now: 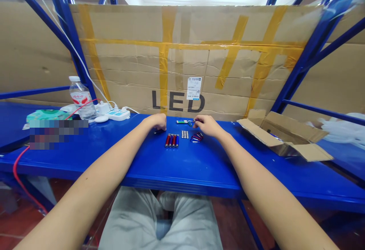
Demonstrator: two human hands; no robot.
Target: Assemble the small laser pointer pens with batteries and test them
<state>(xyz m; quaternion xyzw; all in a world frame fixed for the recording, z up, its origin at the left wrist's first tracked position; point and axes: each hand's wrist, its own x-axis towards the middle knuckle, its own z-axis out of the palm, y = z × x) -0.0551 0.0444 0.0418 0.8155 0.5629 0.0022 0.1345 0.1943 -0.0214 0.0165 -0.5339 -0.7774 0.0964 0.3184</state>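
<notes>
On the blue counter [185, 170], an open carton [281, 134] is set at right. The left hand [156, 121] is curled, its hold hidden; by the right hand's [207, 125] nearly closed fingertips, a dark red piece [198, 121] is pinched. Between them, four tubes [173, 140] are lined up, flanked by clips [195, 141] and silver discs [184, 134].

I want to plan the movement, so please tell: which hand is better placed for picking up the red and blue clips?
Probably the right hand: it seems to hold a dark red item, but is much nearer the clips than the left hand.
</notes>
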